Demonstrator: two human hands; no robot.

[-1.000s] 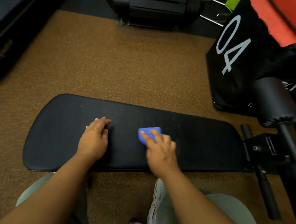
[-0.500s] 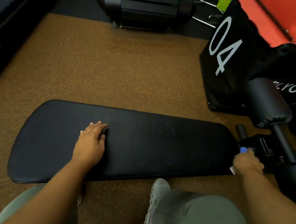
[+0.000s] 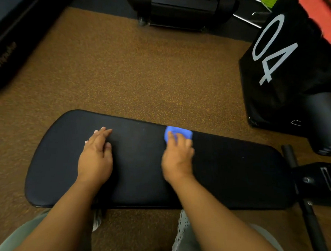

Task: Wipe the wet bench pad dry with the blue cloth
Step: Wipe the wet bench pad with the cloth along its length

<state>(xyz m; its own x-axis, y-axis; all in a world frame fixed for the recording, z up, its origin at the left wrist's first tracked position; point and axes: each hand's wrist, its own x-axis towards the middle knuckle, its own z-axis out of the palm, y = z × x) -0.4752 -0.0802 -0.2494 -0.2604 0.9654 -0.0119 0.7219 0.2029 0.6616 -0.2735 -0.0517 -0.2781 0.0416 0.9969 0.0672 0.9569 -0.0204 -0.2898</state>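
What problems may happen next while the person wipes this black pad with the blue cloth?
1. The blue cloth sits at the far edge of the bench pad, under the right hand; one more push might send it onto the floor.
2. The cloth is small and bunched, so strokes may miss wet strips.
3. The left hand rests flat on the pad, so the area under it may stay unwiped.

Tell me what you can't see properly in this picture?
- Folded blue cloth, head view: the right hand covers its near part, and both are motion-blurred.
- Long black padded bench pad: wetness can't be told on the dark surface.
- Black bag with white "04": cut off by the right edge.
- Lettering on the black mat: blurred.
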